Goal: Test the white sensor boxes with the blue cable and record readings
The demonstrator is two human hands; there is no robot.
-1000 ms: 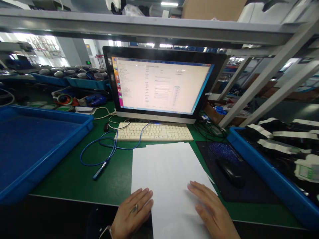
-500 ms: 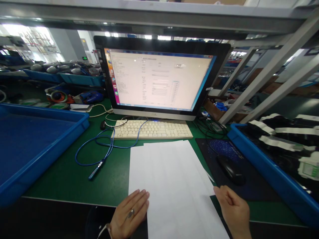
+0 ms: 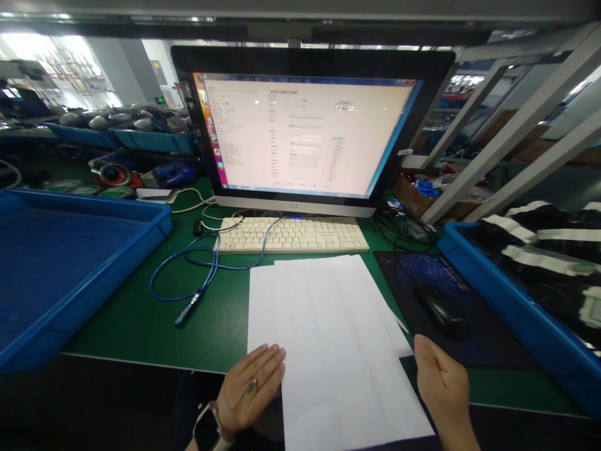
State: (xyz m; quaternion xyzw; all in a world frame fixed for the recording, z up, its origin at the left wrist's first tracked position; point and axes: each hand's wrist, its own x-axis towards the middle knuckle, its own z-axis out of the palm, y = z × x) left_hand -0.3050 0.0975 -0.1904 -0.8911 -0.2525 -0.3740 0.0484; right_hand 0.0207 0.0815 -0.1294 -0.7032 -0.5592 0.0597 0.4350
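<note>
White sheets of paper (image 3: 328, 338) lie overlapped on the green table, their near part reaching past its front edge. My left hand (image 3: 251, 388) rests flat at the left side of the paper, fingers stretched out together, with a ring and a watch (image 3: 209, 431) showing. At the right side, my right hand (image 3: 441, 382) is closed, its thumb up against a jutting corner of a sheet; the curled fingers are partly hidden. Beyond the paper are a white keyboard (image 3: 323, 237) and a monitor (image 3: 305, 141) that is switched on.
A blue tray (image 3: 94, 288) stands on the left, with a looped blue cable (image 3: 157, 269) beside it. On the right, a black mouse (image 3: 441, 310) sits on a dark mouse pad (image 3: 493, 338). Another blue tray (image 3: 511, 313) there holds black and white parts. Grey shelf bars (image 3: 530, 119) rise behind.
The view has shifted slightly, so the table things appear higher and a little to the right. My right hand has turned, its thumb now more upright; my left hand keeps its place on the paper.
</note>
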